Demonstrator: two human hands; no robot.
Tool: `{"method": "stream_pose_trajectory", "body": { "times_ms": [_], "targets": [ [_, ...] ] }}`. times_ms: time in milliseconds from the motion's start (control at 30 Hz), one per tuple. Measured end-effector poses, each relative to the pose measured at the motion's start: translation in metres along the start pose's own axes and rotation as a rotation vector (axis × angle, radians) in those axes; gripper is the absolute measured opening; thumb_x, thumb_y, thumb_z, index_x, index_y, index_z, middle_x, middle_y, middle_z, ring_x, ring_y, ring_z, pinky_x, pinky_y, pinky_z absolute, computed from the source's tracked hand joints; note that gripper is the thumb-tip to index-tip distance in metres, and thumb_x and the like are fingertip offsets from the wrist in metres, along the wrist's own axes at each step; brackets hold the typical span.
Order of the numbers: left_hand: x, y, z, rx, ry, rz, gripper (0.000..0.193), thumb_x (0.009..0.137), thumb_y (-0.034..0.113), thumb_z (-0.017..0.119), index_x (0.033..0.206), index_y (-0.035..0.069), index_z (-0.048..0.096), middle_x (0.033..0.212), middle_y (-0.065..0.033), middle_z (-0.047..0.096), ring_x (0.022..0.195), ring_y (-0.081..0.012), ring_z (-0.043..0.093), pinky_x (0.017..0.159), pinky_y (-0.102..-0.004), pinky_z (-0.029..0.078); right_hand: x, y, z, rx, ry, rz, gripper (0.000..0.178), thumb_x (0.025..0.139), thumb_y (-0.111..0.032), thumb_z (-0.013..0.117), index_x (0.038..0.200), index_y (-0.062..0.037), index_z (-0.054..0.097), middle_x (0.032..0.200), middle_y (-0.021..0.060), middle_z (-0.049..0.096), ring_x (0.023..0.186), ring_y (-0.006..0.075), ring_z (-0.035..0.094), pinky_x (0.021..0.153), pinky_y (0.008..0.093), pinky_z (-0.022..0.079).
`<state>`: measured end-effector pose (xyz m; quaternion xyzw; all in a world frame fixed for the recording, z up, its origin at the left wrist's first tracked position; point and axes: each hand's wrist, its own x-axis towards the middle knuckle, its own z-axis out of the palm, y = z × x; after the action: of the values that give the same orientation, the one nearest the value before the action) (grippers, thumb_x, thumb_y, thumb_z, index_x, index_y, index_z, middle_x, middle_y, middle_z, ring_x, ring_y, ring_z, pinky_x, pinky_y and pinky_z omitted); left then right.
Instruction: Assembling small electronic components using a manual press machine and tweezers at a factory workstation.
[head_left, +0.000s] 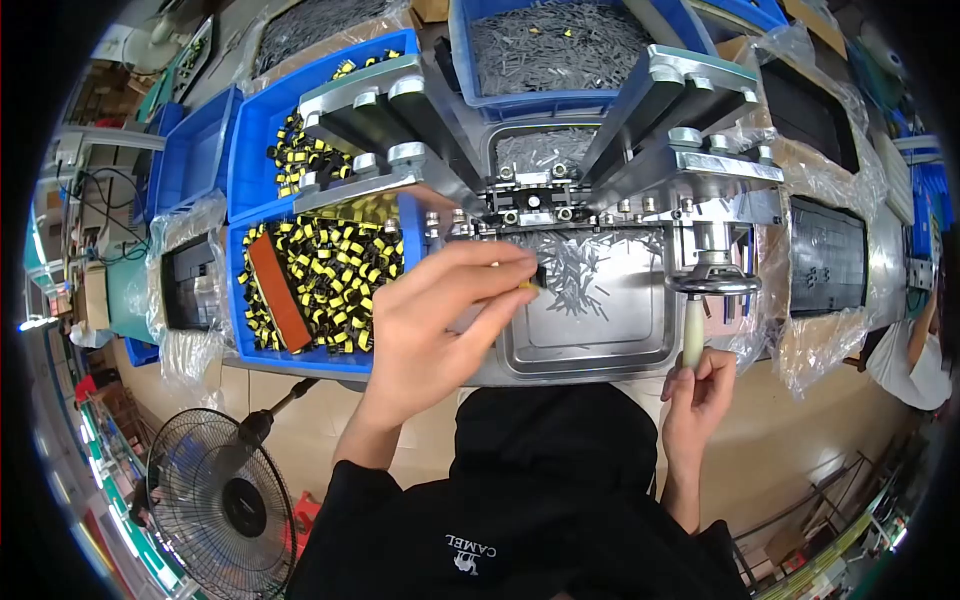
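Observation:
My left hand (430, 310) is closed in a pinch on a small black-and-yellow part (540, 278), mostly hidden by the fingertips. It is just in front of the fixture (533, 203) at the middle of a metal hand-operated machine, over the near tray. My right hand (700, 395) is wrapped round the pale handle (693, 335) of the machine's handwheel (714, 283). Under the fixture lies a steel tray (590, 357) with loose thin grey strips (572, 275). Left of it, a blue bin (238, 300) holds many small black-and-yellow parts (335, 275) and a reddish-brown bar (279, 292).
Thick metal uprights (640, 110) flank the fixture. Behind them stands a blue bin (540, 102) of grey strips. Another blue bin (245, 170) of black-and-yellow parts is at the far left. Plastic-lined boxes (830, 255) stand at right. A floor fan (222, 505) is at lower left.

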<state>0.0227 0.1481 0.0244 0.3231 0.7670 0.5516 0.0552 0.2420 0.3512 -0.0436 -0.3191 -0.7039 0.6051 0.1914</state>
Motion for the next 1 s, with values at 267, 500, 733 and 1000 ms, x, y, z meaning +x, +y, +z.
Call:
{"method": "stream_pose_trajectory", "body": {
  "times_ms": [267,500,733,1000],
  "targets": [
    [0.025,-0.017,0.023,0.731,0.096,0.404,0.015,0.080,-0.005,0.074,0.095,-0.003,0.070,0.108,-0.0106,0.074,0.064,-0.0181,0.068,0.049,-0.0275,0.048,-0.002,0.001,-0.005,0.023,-0.027,-0.001,0.014,0.099,0.001,0.057,0.098,-0.0021,0.044,0.088,0.0037,0.049,0.072,0.0082,0.053,0.065,0.0233,0.046],
    [0.029,-0.018,0.026,0.772,-0.025,0.256,0.015,0.087,-0.002,0.071,0.101,0.004,0.070,0.102,-0.0076,0.071,0.073,-0.0227,0.070,0.057,-0.0318,0.050,0.001,0.001,-0.008,-0.209,-0.066,-0.119,0.014,0.102,-0.001,0.056,0.099,-0.0029,0.042,0.083,0.0041,0.052,0.068,0.0079,0.051,0.062,0.0219,0.044],
    [0.030,-0.013,0.032,0.776,0.033,0.222,0.013,0.088,0.001,0.073,0.099,0.003,0.069,0.102,-0.0096,0.070,0.074,-0.0274,0.069,0.063,-0.0374,0.054,0.006,-0.005,-0.008,-0.216,-0.088,-0.147,0.015,0.096,0.005,0.059,0.095,-0.0007,0.045,0.089,0.0040,0.052,0.077,0.0091,0.054,0.073,0.0233,0.049],
    [0.031,-0.013,0.029,0.790,0.013,0.268,0.013,0.086,0.000,0.075,0.097,0.003,0.069,0.102,-0.0108,0.072,0.076,-0.0284,0.070,0.062,-0.0362,0.054,0.009,-0.006,-0.006,-0.224,-0.050,-0.204,0.017,0.088,0.008,0.063,0.095,0.0010,0.048,0.079,0.0076,0.053,0.065,0.0137,0.056,0.063,0.0274,0.049]
  ]
}}
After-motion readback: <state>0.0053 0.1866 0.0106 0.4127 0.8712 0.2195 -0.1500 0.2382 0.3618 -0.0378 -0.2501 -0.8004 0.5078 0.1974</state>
